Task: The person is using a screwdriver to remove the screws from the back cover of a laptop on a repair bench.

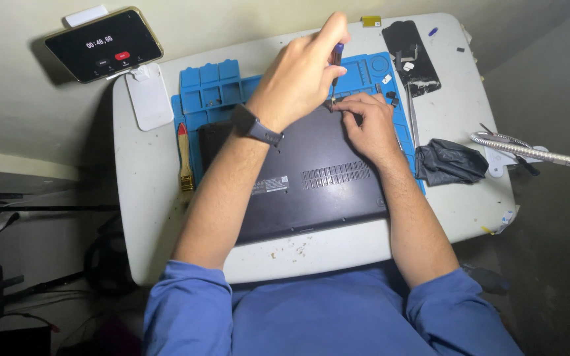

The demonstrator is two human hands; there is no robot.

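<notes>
A dark laptop (311, 181) lies bottom-up on a blue work mat (212, 89) on a small white table (140, 198). My left hand (298, 69), with a dark watch on its wrist, grips a screwdriver (335, 66) upright, its tip down at the laptop's far edge. My right hand (367, 122) rests on the laptop beside that tip, its fingers pinched close to the spot where the tip meets the case. Whether a screw is between them is hidden.
A brush (184, 158) lies at the mat's left edge. A phone (103, 43) on a white stand shows a timer at the far left. A black panel (411, 56) lies far right, a crumpled black bag (450, 161) at right, and a flexible metal lamp arm (536, 151) reaches in.
</notes>
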